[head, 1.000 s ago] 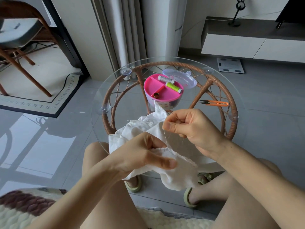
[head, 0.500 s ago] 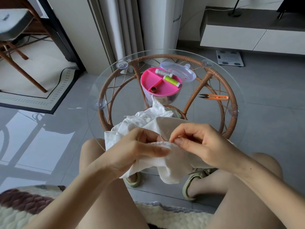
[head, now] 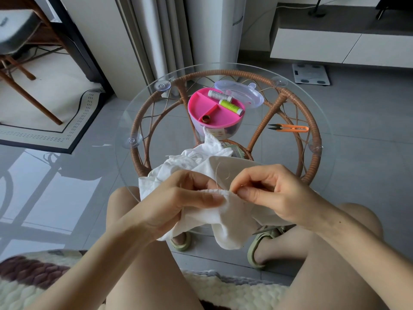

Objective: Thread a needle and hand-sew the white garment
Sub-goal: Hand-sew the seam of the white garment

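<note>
— Where is the white garment [head: 223, 218]?
— Between both hands, at the near edge of the glass bench [head: 125, 121]. The left hand [head: 178, 198] grips its hem with curled fingers [head: 194, 179]. The right hand [head: 272, 193] pinches the seam; the needle is too small to tell.
— What is around?
— Behind the cloth a pink sewing box [head: 210, 108] holds two thread spools [head: 231, 106], and its clear lid [head: 245, 95] touches it. Orange thread snips [head: 290, 128] lie right, well apart.

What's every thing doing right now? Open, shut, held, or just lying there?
White cloth garment: bunched, gripped by left hand, pinched at its seam by right hand.
Round pink sewing box: open.
Clear plastic lid: off, lying behind the box.
Orange thread snips: lying untouched on the round glass table.
</note>
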{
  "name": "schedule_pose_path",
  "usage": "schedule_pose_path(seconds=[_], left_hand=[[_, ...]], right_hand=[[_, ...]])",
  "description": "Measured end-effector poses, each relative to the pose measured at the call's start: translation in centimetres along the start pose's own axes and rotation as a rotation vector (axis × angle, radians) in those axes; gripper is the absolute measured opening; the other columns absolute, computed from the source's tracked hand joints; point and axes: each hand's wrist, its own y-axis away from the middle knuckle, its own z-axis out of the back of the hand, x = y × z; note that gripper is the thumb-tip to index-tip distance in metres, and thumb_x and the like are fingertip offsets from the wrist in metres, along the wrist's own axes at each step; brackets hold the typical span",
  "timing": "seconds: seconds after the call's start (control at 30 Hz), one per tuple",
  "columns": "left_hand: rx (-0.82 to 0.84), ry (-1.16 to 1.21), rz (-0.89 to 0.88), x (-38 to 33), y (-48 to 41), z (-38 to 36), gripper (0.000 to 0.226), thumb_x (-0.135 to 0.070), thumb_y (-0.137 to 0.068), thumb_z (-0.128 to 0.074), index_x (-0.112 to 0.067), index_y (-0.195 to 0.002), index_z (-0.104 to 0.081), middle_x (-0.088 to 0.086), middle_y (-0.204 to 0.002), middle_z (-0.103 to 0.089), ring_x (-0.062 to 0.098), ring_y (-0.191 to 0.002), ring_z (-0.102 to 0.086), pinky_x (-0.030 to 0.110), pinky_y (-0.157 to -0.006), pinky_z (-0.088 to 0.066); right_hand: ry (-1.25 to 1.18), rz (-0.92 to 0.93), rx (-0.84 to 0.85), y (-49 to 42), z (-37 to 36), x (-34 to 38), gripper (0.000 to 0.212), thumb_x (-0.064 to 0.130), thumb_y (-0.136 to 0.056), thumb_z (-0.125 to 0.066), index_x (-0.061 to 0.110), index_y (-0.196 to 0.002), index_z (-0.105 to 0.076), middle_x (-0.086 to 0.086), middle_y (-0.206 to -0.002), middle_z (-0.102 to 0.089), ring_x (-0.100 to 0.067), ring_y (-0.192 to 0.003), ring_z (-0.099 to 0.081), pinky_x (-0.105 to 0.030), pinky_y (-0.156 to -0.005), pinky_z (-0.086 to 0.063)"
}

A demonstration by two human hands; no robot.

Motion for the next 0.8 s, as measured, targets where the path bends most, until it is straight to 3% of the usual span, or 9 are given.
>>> schedule_pose_path(seconds=[0.1,0.23,0.37,0.5,0.7,0.8], left_hand=[[0.003,-0.001,0.003,-0.1,0.0,0.0,0.01,-0.005,-0.067,-0.063,-0.008,-0.059,-0.07,0.006,-0.057,-0.063,0.013,-0.051,-0.059,0.018,-0.052,-0.048],[0.022,0.004,0.003,-0.3,0.0,-0.1,0.011,-0.005,-0.067,-0.062,-0.009,-0.059,-0.07,0.005,-0.058,-0.063,0.012,-0.053,-0.058,0.017,-0.054,-0.048],[0.025,0.006,-0.007,-0.4,0.0,-0.1,0.011,-0.006,-0.068,-0.062,-0.008,-0.06,-0.07,0.005,-0.059,-0.063,0.011,-0.053,-0.058,0.017,-0.054,-0.047],[0.015,0.024,-0.009,-0.4,-0.1,-0.2,0.012,-0.005,-0.067,-0.062,-0.009,-0.059,-0.07,0.004,-0.057,-0.063,0.011,-0.052,-0.058,0.017,-0.053,-0.047],[0.011,0.01,-0.002,-0.4,0.0,-0.3,0.013,-0.005,-0.067,-0.062,-0.009,-0.057,-0.07,0.004,-0.055,-0.061,0.011,-0.05,-0.057,0.016,-0.052,-0.045],[-0.01,-0.004,-0.014,-0.3,-0.1,-0.2,0.011,-0.007,-0.068,-0.064,-0.009,-0.059,-0.069,0.004,-0.056,-0.06,0.011,-0.051,-0.056,0.016,-0.052,-0.044]], right_hand=[[-0.022,-0.002,0.007,-0.1,0.1,0.1,0.013,0.015,-0.085,-0.059,0.016,-0.086,-0.072,-0.008,-0.078,-0.066,-0.009,-0.076,-0.058,-0.017,-0.07,-0.045],[-0.098,-0.013,0.009,-0.3,0.0,-0.1,0.013,0.016,-0.084,-0.059,0.017,-0.083,-0.072,-0.016,-0.078,-0.063,-0.014,-0.077,-0.056,-0.022,-0.072,-0.045],[-0.198,0.001,0.003,-0.3,-0.4,-0.2,0.018,0.011,-0.083,-0.059,0.021,-0.079,-0.073,0.002,-0.073,-0.063,-0.005,-0.074,-0.055,-0.014,-0.068,-0.043],[-0.23,0.019,-0.003,-0.2,-0.7,-0.1,0.02,0.009,-0.083,-0.058,0.022,-0.079,-0.072,0.007,-0.073,-0.065,-0.002,-0.073,-0.057,-0.012,-0.067,-0.043],[-0.177,0.065,0.002,-0.3,-0.9,0.0,0.02,0.01,-0.084,-0.058,0.026,-0.082,-0.071,0.01,-0.075,-0.065,0.0,-0.074,-0.057,-0.013,-0.068,-0.045],[-0.109,0.062,0.002,-0.2,-0.7,-0.2,0.007,0.021,-0.086,-0.06,0.024,-0.091,-0.065,0.0,-0.076,-0.062,-0.008,-0.075,-0.058,-0.02,-0.07,-0.047]])
